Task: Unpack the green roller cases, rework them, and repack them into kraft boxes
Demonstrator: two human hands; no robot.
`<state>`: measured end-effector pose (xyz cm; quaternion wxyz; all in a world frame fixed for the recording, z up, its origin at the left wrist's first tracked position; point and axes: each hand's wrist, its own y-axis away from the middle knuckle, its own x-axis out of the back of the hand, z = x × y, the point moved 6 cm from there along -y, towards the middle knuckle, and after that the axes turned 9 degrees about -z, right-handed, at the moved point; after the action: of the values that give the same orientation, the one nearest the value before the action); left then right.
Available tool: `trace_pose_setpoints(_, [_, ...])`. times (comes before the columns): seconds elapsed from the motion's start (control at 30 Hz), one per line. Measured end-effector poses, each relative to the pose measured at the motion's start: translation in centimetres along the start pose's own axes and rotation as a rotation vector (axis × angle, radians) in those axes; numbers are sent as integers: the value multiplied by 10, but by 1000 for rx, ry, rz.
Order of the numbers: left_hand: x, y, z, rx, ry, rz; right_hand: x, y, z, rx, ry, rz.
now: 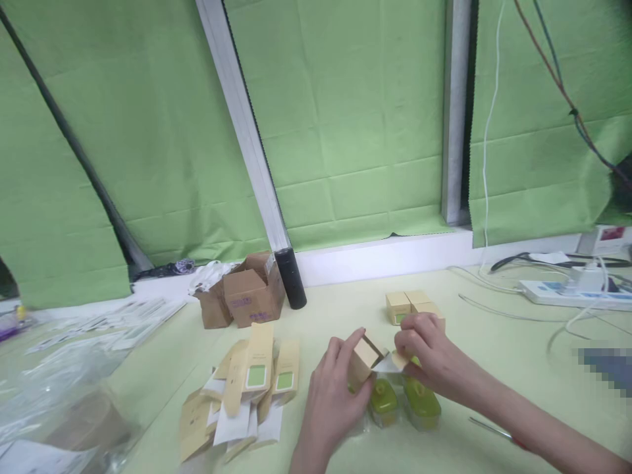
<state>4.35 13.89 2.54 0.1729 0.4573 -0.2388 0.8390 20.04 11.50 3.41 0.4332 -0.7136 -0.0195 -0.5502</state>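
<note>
My left hand [333,388] wraps round a small tan cardboard box [364,355], tilted with its top end open. At that open end, my right hand [428,349] pinches the box's flap, whose white inner side shows. Below both hands stand small clear containers with green lids, one green-lidded container [384,401] in the middle and another green-lidded container [422,403] to its right. More of them are partly hidden behind my hands. Left of my left hand lies a pile of flattened tan cartons [247,388] with green label squares.
Closed tan boxes [409,304] stand behind my right hand. Further back are a brown carton [254,289] and a black cylinder [291,278]. A power strip [573,293] with cables lies right. A thin metal tool [494,429] is under my right forearm; clear plastic bags [54,375] lie left.
</note>
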Motion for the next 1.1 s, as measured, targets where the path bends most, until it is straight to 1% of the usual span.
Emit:
trace_pose_setpoints(0.03, [0, 1, -3, -12, 1, 13, 4, -2, -2, 16, -72, -71])
trace_pose_setpoints(0.1, [-3, 2, -6, -69, -47, 36, 9, -7, -6, 2, -246, -239])
trace_pose_setpoints(0.13, [-6, 2, -6, -94, -76, 42, 11, -8, -8, -24, -298, -305])
trace_pose_setpoints(0.17, [-8, 2, -6, -119, -97, 41, 12, -10, -10, -55, -299, -345])
trace_pose_setpoints(0.27, [-17, 2, 4, -227, -195, 36, 13, -15, -17, -78, -87, -327])
trace_pose_setpoints(0.33, [-21, 3, 11, -306, -267, 40, 12, -15, -17, -78, -36, -286])
trace_pose_setpoints(0.37, [-22, 3, 12, -326, -271, 39, 13, -14, -15, -86, -75, -253])
trace_pose_setpoints(0.43, [-22, 3, 8, -323, -195, 41, 19, -8, 0, -141, -244, -184])
trace_pose_setpoints(0.5, [-19, 2, 2, -310, -93, 69, 30, 4, 28, -276, -444, -108])
trace_pose_setpoints(0.57, [-13, 2, -4, -259, 16, 119, 40, 23, 62, -462, -568, -52])
trace_pose_setpoints(0.6, [-9, 1, -8, -187, 91, 144, 43, 35, 79, -551, -578, -35])
trace_pose_setpoints(0.67, [-2, 1, -16, 26, 308, 203, 46, 59, 108, -666, -470, -61])
trace_pose_setpoints(0.7, [-1, 1, -18, 124, 446, 230, 45, 70, 118, -691, -420, -81])
trace_pose_setpoints(0.73, [0, 2, -18, 192, 591, 251, 41, 80, 126, -701, -379, -109])
trace_pose_setpoints(0.77, [-1, 2, -15, 223, 735, 265, 36, 88, 130, -699, -349, -139])
trace_pose_setpoints(0.8, [-1, 1, -11, 223, 867, 270, 29, 93, 132, -689, -333, -172])
trace_pose_setpoints(0.83, [-3, 0, -6, 208, 981, 268, 22, 97, 131, -676, -314, -207])
trace_pose_setpoints(0.9, [-5, -3, 0, 199, 1154, 263, 10, 97, 120, -652, -276, -256])
trace_pose_setpoints(0.97, [-9, -5, 4, 241, 1274, 259, 5, 84, 95, -569, -221, -245])
trace_pose_setpoints(1.0, [-11, -5, 5, 277, 1323, 256, 6, 72, 78, -494, -182, -213])
trace_pose_setpoints(1.03, [-12, -5, 6, 317, 1365, 251, 9, 58, 55, -345, -114, -163])
trace_pose_setpoints(1.07, [-14, -5, 8, 351, 1401, 239, 15, 43, 30, -184, -21, -77])
trace_pose_setpoints(1.1, [-15, -5, 9, 376, 1433, 224, 18, 30, 6, -21, 69, -39])
